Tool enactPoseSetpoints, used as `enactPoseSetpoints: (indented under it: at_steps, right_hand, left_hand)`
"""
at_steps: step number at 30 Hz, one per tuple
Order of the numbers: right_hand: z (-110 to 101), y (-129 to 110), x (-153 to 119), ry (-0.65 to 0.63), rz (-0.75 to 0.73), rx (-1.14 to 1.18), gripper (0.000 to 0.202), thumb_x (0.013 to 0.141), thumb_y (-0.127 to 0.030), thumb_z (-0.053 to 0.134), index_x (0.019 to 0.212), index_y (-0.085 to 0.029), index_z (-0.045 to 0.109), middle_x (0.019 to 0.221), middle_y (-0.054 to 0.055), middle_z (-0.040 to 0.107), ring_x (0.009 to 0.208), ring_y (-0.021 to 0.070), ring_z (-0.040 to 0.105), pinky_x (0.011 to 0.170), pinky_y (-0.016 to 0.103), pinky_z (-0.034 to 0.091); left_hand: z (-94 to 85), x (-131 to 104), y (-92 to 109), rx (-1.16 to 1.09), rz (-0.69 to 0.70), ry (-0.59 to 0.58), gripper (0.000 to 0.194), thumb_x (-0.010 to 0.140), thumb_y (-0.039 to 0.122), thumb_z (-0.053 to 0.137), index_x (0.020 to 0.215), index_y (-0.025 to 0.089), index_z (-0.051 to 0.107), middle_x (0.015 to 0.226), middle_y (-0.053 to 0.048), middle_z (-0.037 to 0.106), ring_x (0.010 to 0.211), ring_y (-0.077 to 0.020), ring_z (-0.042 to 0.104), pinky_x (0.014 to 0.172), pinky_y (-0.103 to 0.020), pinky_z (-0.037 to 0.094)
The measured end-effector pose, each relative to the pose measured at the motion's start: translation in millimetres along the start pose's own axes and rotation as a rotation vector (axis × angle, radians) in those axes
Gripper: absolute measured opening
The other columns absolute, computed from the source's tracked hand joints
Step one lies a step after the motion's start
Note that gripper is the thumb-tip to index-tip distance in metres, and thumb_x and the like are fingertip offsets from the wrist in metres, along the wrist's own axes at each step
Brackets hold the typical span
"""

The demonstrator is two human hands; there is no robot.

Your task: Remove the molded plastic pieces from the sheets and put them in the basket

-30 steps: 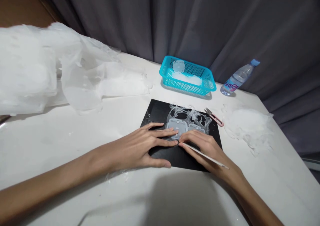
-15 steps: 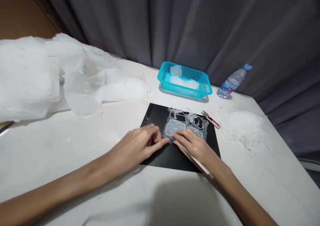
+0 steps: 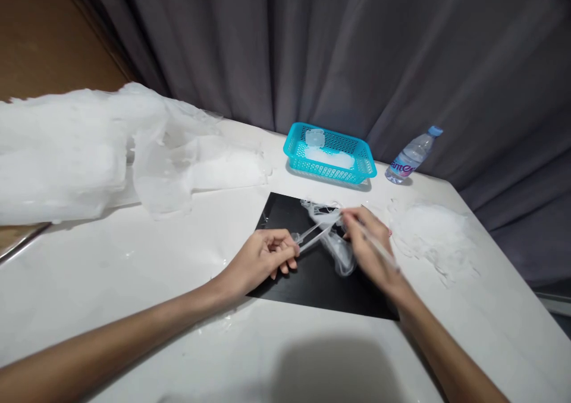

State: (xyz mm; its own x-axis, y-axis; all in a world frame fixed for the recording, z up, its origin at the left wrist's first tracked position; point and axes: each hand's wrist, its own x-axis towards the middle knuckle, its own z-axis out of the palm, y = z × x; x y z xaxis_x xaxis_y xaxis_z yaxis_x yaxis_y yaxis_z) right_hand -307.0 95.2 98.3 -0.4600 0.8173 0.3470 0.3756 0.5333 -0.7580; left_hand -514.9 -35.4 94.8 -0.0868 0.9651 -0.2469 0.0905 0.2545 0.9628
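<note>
My left hand [image 3: 274,253] is closed in a pinch at the left end of a stretched translucent strip [image 3: 312,238], above the black mat [image 3: 303,287]. At the strip's other end, my right hand [image 3: 368,242] pinches it. A slim pale stick-like tool [image 3: 381,251] also lies in the right hand and points back toward the wrist; its kind is unclear. Between the hands, a translucent moulded sheet [image 3: 341,254] is partly lifted and twisted, blurred by motion. Its far end, with cut-out outlines, rests on the mat's upper part.
A turquoise basket [image 3: 330,175] behind the mat holds translucent pieces. A water bottle [image 3: 413,158] stands to its right. Thin clear scraps [image 3: 432,233] are heaped at the right. Large white plastic bags or sheets [image 3: 66,153] cover the back left of the table.
The sheet lay flat beneath both hands before; now it is twisted and partly raised. My right hand has moved up and right, stretching a strip away from my left hand.
</note>
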Motion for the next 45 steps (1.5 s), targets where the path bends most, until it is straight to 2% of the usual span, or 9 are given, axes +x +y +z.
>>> enactPoseSetpoints:
  at_steps: [3,6,12,16,19,26,32,41,45]
  right_hand:
    - [-28.1,29.8,35.5,0.272,0.248,0.082,0.033,0.094,-0.046,0.059,0.095,-0.017,0.072,0.074,0.005,0.071,0.069,0.0228,0.068,0.065,0.036,0.056]
    - [-43.4,42.2,42.6,0.268,0.243,0.157,0.035,0.089,-0.050,0.064,0.095,-0.017,0.075,0.085,0.006,0.075,0.078,0.0236,0.071,0.072,0.037,0.058]
    - [-20.5,-11.3,-7.3,-0.039,0.018,0.158,0.020,0.099,-0.037,0.061,0.102,-0.022,0.075,0.099,0.004,0.073,0.092,0.0205,0.067,0.086,0.033,0.052]
    - [-4.4,-45.1,-35.3,-0.376,-0.092,0.267,0.019,0.101,-0.025,0.059,0.113,-0.024,0.073,0.100,0.004,0.070,0.094,0.0182,0.066,0.087,0.031,0.052]
    - [-7.8,-48.5,-39.3,-0.632,-0.167,0.315,0.024,0.101,-0.026,0.063,0.122,-0.028,0.073,0.102,0.003,0.068,0.099,0.0188,0.065,0.096,0.035,0.051]
    - [-4.9,-21.2,-21.6,-0.259,-0.220,0.117,0.035,0.110,-0.026,0.038,0.123,-0.026,0.070,0.132,0.010,0.058,0.128,0.0242,0.053,0.111,0.046,0.043]
    - [25.9,-17.6,-14.8,-0.417,-0.141,0.100,0.019,0.105,-0.035,0.057,0.106,-0.024,0.072,0.105,0.005,0.070,0.103,0.0228,0.057,0.097,0.041,0.045]
    - [24.7,-23.3,-8.6,-0.504,0.046,0.225,0.033,0.099,-0.051,0.060,0.091,-0.021,0.071,0.085,0.001,0.064,0.084,0.0189,0.056,0.079,0.032,0.044]
    - [32.7,-7.0,-8.3,-0.302,0.030,0.001,0.026,0.104,-0.040,0.049,0.092,-0.021,0.063,0.089,0.004,0.066,0.087,0.0223,0.058,0.081,0.036,0.046]
  left_hand:
    - [-6.1,4.5,-0.3,-0.030,-0.042,0.018,0.022,0.084,0.036,0.066,0.077,0.015,0.067,0.067,-0.004,0.072,0.055,-0.0122,0.061,0.048,-0.019,0.046]
    - [-14.4,9.8,-0.1,0.000,-0.090,-0.098,0.024,0.085,0.038,0.064,0.076,0.016,0.068,0.068,-0.005,0.072,0.057,-0.0142,0.063,0.048,-0.021,0.048]
    - [-23.1,0.9,16.1,0.298,0.038,0.157,0.045,0.089,0.059,0.069,0.072,0.019,0.059,0.054,0.004,0.053,0.044,-0.0110,0.050,0.044,-0.022,0.040]
    - [-14.5,4.3,16.1,0.093,0.040,-0.042,0.054,0.100,0.066,0.046,0.095,0.017,0.069,0.082,-0.005,0.071,0.072,-0.0188,0.066,0.058,-0.026,0.050]
    - [-11.6,12.0,6.3,0.037,0.065,-0.106,0.040,0.094,0.056,0.064,0.103,0.017,0.070,0.094,-0.004,0.074,0.083,-0.0194,0.068,0.070,-0.027,0.050]
    - [-9.4,9.6,-1.9,0.003,0.115,-0.081,0.035,0.094,0.047,0.070,0.103,0.023,0.045,0.078,0.002,0.073,0.072,-0.0172,0.067,0.067,-0.027,0.046]
    - [-1.3,6.1,-11.1,0.141,0.235,-0.043,0.031,0.100,0.046,0.063,0.105,0.024,0.041,0.079,0.002,0.073,0.071,-0.0154,0.064,0.064,-0.025,0.043]
    - [-6.6,6.8,0.3,0.137,0.164,-0.097,0.031,0.096,0.047,0.066,0.086,0.020,0.056,0.071,0.000,0.069,0.066,-0.0166,0.063,0.062,-0.026,0.044]
    - [4.4,-17.6,-1.7,0.441,0.398,-0.056,0.030,0.101,0.044,0.057,0.083,0.022,0.068,0.080,-0.009,0.073,0.076,-0.0249,0.067,0.076,-0.038,0.053]
